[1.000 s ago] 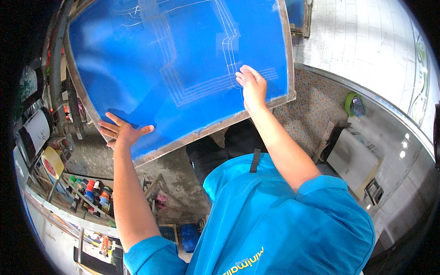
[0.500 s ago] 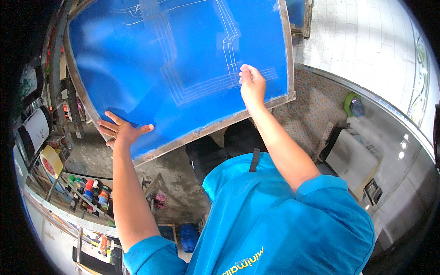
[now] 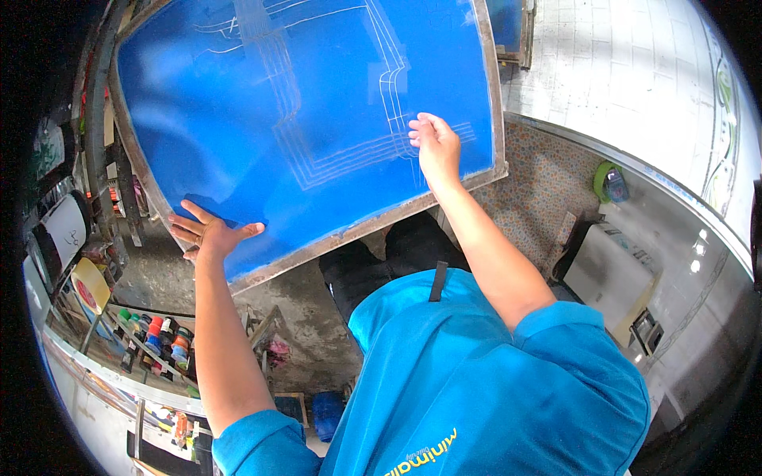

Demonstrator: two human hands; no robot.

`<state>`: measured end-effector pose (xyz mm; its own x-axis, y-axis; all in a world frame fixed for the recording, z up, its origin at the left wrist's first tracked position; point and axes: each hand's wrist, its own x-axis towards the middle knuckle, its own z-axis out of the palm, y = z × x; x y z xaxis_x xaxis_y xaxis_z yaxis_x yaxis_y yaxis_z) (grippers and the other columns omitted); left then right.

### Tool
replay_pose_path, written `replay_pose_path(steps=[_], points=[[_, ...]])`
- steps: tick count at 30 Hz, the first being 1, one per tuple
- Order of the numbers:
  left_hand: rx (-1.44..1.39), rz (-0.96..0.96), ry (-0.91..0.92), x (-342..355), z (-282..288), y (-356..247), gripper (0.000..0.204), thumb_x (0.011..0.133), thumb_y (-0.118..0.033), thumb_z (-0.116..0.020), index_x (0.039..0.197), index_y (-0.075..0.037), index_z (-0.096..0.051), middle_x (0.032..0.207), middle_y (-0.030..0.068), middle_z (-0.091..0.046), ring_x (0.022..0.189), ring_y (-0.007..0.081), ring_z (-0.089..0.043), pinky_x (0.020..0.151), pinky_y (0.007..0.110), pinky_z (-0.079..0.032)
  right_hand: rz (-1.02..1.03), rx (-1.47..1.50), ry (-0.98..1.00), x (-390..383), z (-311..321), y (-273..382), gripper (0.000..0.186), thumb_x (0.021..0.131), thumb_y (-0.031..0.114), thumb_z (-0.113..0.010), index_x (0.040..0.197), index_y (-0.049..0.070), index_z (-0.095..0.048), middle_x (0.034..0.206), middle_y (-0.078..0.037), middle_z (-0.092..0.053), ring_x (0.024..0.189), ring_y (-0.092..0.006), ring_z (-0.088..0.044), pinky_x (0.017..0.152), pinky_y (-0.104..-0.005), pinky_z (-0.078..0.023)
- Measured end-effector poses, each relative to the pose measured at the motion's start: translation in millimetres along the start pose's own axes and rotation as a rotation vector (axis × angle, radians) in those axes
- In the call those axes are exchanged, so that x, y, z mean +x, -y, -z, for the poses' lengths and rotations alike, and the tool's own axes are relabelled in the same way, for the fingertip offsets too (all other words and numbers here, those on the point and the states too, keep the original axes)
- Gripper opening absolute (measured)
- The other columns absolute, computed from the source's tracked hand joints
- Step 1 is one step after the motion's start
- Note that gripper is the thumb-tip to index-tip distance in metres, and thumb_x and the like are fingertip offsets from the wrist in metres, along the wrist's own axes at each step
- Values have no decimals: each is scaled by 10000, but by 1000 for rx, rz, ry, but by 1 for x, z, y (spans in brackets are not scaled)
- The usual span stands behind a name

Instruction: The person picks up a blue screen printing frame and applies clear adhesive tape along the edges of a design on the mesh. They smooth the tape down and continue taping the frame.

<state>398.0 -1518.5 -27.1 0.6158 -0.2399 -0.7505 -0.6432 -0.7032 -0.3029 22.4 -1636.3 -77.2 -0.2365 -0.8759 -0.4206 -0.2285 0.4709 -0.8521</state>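
Observation:
A large blue screen-printing screen (image 3: 214,135) in a worn wooden frame (image 3: 349,235) lies tilted in front of me. Pale thin lines run across it, and clear patches that look like tape (image 3: 387,79) cover parts of them. My left hand (image 3: 210,230) rests with fingers spread on the screen's near left corner, over the frame's edge. Over the lower right part of the lines, my right hand (image 3: 437,149) is closed, thumb and fingers curled together at the blue surface. Whatever sits between its fingertips, if anything, is too small to make out.
Several paint bottles (image 3: 163,337) stand on a shelf at lower left, near a roll of tape (image 3: 90,285). A long white table (image 3: 611,87) runs along the right. Below it are a grey box-like case (image 3: 607,274) and a green round object (image 3: 609,182).
The screen has shifted slightly left in view. My right hand's fingers have loosened a little and lie slightly farther left in the picture. My left hand stays spread at the corner.

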Motion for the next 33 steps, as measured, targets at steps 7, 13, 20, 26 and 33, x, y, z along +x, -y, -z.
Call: replay_pose_path(steps=[7,13,20,26,33], points=[[15,13,2,0,-2,-1,1814,412,-716,-930,1509,-55,354,1537,370,361,1478,485,297,1124,784,-81,17,-79,-48,-15,-20,-8,294,1018,198,-555,1157,-22,-690,903,-139,-745,772,-176,-725,659,-329,-569],[16,10,8,-1,0,-1,1800,429,-714,-928,1511,-61,354,1542,368,355,1482,483,291,1121,787,-83,-160,49,14,4,3,-2,257,963,165,-635,1113,-29,-709,894,-135,-748,795,-200,-727,695,-344,-583],[7,2,-30,3,-7,3,1804,411,-727,-924,1520,-102,355,1560,328,364,1486,473,289,1114,790,-86,105,-430,-101,6,-3,-17,243,859,232,-748,973,19,-772,926,-157,-766,853,-280,-747,787,-384,-572],[-21,2,-23,3,-7,4,1811,407,-718,-930,1515,-93,360,1557,343,355,1486,479,285,1117,789,-72,-3,-588,-122,3,-14,-2,223,851,286,-748,891,70,-790,843,-149,-754,805,-325,-737,727,-433,-559],[10,-8,-16,0,-3,0,1818,404,-727,-923,1507,-66,362,1550,366,342,1484,493,274,1114,791,-86,-105,-679,-3,17,-14,0,266,842,307,-710,815,49,-773,788,-181,-738,753,-360,-724,695,-454,-550]])
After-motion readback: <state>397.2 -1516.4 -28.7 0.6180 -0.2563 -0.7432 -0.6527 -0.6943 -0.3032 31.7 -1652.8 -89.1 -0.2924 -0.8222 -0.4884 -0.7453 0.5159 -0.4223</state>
